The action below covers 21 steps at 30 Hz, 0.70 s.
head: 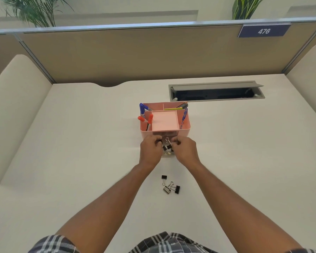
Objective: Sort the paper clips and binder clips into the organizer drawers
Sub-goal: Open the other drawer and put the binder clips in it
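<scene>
Where desk lies bare, three binder clips [170,185]

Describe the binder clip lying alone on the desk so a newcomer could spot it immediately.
Start at the pink organizer mid-desk and come toward the person, past both hands. Three black binder clips lie on the bare white desk between the forearms. The lone clip is farthest from the person, apart from the touching pair.

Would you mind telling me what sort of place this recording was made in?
Most likely an open-plan office cubicle: a partition bears a number plate reading 476, the desk has a cable hatch, and a pink organizer holds markers.
</scene>
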### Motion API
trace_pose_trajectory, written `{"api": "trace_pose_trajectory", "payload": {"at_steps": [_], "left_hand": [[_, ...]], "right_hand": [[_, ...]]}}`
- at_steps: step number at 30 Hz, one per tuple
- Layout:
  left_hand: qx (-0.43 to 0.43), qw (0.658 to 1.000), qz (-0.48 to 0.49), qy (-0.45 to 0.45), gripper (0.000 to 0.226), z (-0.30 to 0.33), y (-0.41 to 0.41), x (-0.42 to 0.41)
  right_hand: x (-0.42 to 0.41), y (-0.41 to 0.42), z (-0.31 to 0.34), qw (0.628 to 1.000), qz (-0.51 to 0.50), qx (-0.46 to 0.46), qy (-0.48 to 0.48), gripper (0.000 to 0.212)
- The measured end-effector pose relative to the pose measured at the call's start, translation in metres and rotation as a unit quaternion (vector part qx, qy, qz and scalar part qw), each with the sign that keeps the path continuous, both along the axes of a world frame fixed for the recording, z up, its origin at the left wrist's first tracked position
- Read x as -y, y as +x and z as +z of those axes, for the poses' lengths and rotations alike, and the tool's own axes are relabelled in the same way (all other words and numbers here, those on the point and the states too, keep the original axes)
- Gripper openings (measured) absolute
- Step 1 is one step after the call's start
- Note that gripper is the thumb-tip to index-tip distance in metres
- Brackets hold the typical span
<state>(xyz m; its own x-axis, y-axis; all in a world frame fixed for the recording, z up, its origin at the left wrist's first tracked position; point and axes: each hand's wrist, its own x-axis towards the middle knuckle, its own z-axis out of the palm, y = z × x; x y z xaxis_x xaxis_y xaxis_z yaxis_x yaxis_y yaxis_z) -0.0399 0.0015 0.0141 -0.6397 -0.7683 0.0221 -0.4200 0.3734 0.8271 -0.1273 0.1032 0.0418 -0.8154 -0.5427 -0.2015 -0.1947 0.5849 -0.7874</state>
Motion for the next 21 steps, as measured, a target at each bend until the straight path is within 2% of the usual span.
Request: {"api": "trace_pose_trajectory", "payload": {"at_steps": [7,10,12,15,18,19,21], "left_hand": [[-0.023,0.999,0.02,-0.02,0.026,-0.003,0.017,-0.005],[-0.04,0.998,0.009,-0.05,0.024,-0.014,0.037,-0.014],[-0.027,0.998,-0.036,-0.053,0.027,-0.023,0.05,-0.023],[0.057,0.987,-0.137,-0.055,0.035,-0.039,0.069,-0.037],[0.108,0.968,-0.204,-0.099,0.036,-0.051,0.08,-0.046],[0.115,0.962,-0.217,-0.118,0.033,-0.052,0.081,-0.047],[0.126,0.954,-0.228,-0.147,0.023,-0.052,0.079,-0.049]], "right_hand": [[-0.022,0.0,-0.005,1.0,0.0,-0.004,-0.002,0.023],[-0.047,0.009,-0.017,0.998,0.026,-0.002,0.064,0.025],[-0.062,0.016,-0.023,0.988,0.076,0.006,0.136,0.026],[-0.077,0.033,-0.032,0.962,0.153,0.009,0.227,0.036],[-0.081,0.059,-0.042,0.957,0.177,0.0,0.231,0.06],[-0.08,0.067,-0.047,0.958,0.181,-0.016,0.221,0.061],[-0.077,0.077,-0.057,0.959,0.192,-0.066,0.2,0.046]]}}
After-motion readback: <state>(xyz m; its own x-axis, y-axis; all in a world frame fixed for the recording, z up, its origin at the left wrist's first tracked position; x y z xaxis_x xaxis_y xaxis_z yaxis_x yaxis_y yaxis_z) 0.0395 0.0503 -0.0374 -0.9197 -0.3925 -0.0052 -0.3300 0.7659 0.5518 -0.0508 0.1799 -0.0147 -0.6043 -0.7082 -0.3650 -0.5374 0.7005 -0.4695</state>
